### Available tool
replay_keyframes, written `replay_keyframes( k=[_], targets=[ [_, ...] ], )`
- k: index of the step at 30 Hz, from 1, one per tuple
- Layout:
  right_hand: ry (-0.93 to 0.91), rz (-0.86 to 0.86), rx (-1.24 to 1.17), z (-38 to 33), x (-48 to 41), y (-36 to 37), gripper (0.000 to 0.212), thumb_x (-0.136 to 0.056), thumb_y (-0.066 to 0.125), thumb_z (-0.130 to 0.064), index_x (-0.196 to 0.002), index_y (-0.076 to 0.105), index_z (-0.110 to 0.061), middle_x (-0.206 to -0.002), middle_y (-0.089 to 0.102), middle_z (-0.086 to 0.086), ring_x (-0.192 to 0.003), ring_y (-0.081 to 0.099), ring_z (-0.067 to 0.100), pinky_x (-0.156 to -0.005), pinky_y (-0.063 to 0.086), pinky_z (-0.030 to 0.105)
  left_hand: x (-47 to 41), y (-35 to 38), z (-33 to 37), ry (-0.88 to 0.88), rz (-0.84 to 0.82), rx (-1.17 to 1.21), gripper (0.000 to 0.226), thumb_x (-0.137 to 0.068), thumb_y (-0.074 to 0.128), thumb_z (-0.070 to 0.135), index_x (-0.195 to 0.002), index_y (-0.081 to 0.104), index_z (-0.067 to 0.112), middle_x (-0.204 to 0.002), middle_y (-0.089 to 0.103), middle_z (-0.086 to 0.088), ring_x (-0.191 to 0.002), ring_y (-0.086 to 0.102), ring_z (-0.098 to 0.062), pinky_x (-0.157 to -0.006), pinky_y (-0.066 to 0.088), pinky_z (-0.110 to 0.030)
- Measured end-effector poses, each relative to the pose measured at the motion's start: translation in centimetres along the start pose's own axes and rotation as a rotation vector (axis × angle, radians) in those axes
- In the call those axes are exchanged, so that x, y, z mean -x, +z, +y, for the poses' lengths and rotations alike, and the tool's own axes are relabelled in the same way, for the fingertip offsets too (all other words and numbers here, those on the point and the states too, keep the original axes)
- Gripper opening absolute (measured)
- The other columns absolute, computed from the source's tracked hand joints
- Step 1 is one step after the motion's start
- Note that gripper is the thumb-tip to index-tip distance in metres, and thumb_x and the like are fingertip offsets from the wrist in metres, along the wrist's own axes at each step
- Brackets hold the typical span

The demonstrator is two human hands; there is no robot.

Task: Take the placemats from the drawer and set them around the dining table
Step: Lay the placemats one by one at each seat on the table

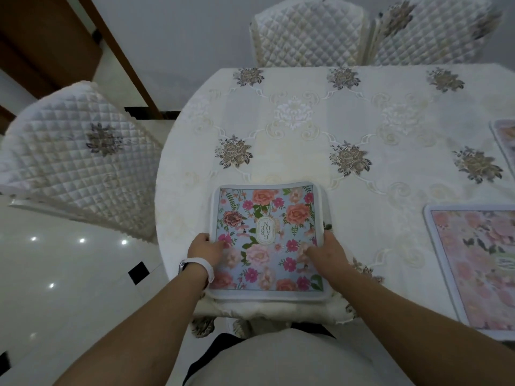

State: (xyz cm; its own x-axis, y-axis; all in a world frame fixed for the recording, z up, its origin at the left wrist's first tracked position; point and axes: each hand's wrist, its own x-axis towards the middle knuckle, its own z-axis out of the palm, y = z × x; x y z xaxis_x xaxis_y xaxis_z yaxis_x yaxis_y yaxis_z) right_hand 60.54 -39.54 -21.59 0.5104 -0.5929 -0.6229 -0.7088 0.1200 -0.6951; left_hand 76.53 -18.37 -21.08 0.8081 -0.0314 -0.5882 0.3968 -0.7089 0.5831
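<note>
While the left grip [206, 249] and right grip [326, 253] press loose fingers onto the blue placemat [267, 218] at the near edge of the bench [306, 168], a pink placemat [479, 263] and a third placemat [505, 140], cut by the frame, lie to the right. Three mats are down and three quilted chairs [75, 157] show; further places probably remain.

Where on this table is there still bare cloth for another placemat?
Bare: the far half of the tablecloth, between the blue placemat and the two far chairs, and a narrower strip between the blue placemat and the pink placemat. Crowded: the right edge, where a third placemat also lies.
</note>
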Motion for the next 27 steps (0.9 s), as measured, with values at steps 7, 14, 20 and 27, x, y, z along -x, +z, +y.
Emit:
replay_keyframes(
  k=[7, 14, 20, 27],
  targets=[
    [-0.091, -0.095, 0.059, -1.9, -0.8, 0.0, 0.018, -0.091, 0.059, -0.008, -0.109, 0.056, -0.012, -0.096, 0.067, 0.005, -0.079, 0.065, 0.016, -0.058, 0.054, 0.026, 1.8, -1.0, -1.0, -0.008, 0.027, 0.149, 0.007, -0.089, 0.062, 0.019, -0.093, 0.058, 0.016, -0.091, 0.066, -0.007, -0.079, 0.064, -0.024, -0.060, 0.049, -0.027],
    [-0.187, -0.275, 0.103, -3.9, -0.7, 1.2, 0.018, -0.094, 0.055, -0.003, -0.105, 0.057, -0.017, -0.090, 0.068, 0.002, -0.074, 0.067, 0.012, -0.048, 0.049, 0.018, 4.8, -2.5, -3.2, -0.071, 0.188, 0.315, 0.011, -0.088, 0.063, 0.021, -0.098, 0.057, 0.021, -0.093, 0.066, -0.006, -0.083, 0.066, -0.026, -0.071, 0.055, -0.034],
    [-0.298, -0.394, 0.218, -6.0, 0.5, 5.9, 0.019, -0.094, 0.052, 0.000, -0.106, 0.053, -0.015, -0.090, 0.064, 0.003, -0.070, 0.061, 0.009, -0.039, 0.043, 0.009, 7.6, -5.8, -7.0, -0.139, 0.342, 0.463, 0.011, -0.091, 0.059, 0.020, -0.101, 0.058, 0.020, -0.092, 0.068, -0.005, -0.079, 0.068, -0.023, -0.064, 0.054, -0.030],
    [-0.423, -0.475, 0.358, -8.8, 4.2, 15.1, 0.019, -0.092, 0.055, -0.005, -0.108, 0.056, -0.016, -0.093, 0.067, 0.001, -0.074, 0.066, 0.011, -0.047, 0.048, 0.016, 8.3, -12.5, -12.7, -0.176, 0.492, 0.562, 0.009, -0.091, 0.056, 0.014, -0.097, 0.057, 0.020, -0.088, 0.066, -0.005, -0.077, 0.064, -0.022, -0.060, 0.049, -0.028]
  ],
)
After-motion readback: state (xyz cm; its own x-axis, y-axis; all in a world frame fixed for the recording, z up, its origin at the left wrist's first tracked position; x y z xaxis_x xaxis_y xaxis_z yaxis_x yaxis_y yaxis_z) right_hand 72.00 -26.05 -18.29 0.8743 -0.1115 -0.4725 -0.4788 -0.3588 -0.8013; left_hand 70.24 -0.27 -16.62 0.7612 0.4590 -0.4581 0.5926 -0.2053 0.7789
